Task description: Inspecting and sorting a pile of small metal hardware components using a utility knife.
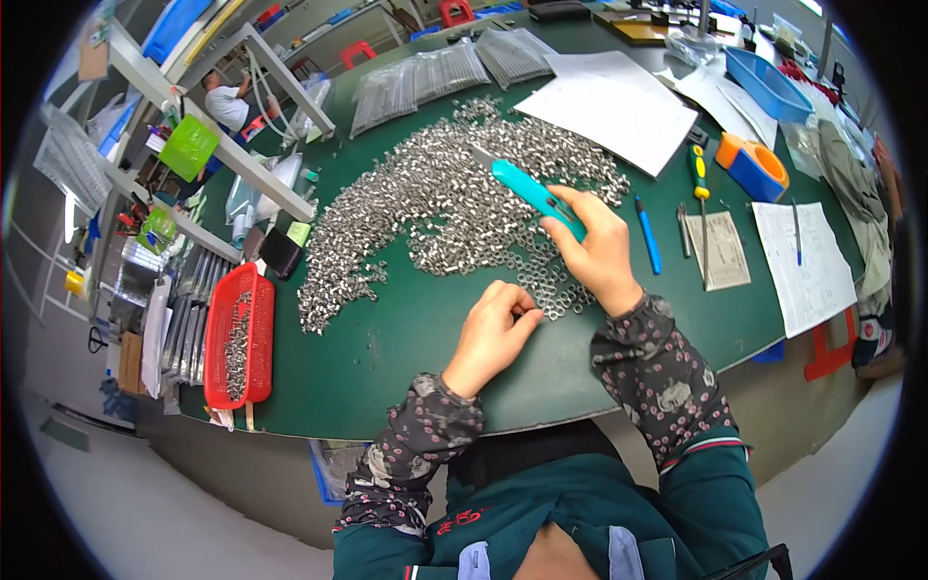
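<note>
A teal utility knife (525, 188) is gripped in my right hand (601, 249), its blade pointing to the far left over the pile. Beneath and beyond it spreads a large heap of small shiny metal rings (396, 198). My left hand (491, 333) rests at the heap's near edge with its fingers curled together. Whatever it pinches, if anything, is hidden. Beside its fingertips a thin layer of loose rings (553, 290) lies on the green table (425, 387).
At the left stands a red basket (253, 333) with more metal pieces. To the right lie a blue pen (648, 235), a yellow-handled screwdriver (698, 174), a tape dispenser (752, 164) and papers (807, 261). Bagged rods (420, 82) lie at the back. A person (229, 101) sits far left.
</note>
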The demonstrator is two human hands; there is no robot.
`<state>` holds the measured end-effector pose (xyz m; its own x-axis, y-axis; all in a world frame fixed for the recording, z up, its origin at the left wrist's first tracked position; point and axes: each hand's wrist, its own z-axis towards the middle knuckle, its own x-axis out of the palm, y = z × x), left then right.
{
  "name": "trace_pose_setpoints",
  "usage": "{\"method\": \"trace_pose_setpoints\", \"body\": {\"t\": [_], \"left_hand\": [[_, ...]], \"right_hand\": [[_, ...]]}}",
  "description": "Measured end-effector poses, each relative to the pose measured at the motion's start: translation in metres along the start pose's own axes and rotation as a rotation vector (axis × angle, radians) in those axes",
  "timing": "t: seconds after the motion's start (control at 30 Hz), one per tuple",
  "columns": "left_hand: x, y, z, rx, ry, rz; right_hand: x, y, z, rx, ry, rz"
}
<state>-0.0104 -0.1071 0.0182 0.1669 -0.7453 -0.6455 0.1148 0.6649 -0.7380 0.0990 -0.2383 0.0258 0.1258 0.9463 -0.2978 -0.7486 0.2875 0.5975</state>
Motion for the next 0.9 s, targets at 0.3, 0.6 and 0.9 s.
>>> {"method": "trace_pose_setpoints", "body": {"t": [0.3,0.6,0.9], "left_hand": [[-0.053,0.075,0.007,-0.313,-0.111,-1.377],[-0.060,0.095,0.013,-0.263,-0.166,-1.494],[-0.059,0.095,0.014,-0.272,-0.161,-1.462]], "right_hand": [[0.003,0.015,-0.016,0.006,0.258,0.049],[0.005,0.025,-0.019,0.166,0.577,0.125],[0.008,0.024,-0.022,0.173,0.642,0.177]]}}
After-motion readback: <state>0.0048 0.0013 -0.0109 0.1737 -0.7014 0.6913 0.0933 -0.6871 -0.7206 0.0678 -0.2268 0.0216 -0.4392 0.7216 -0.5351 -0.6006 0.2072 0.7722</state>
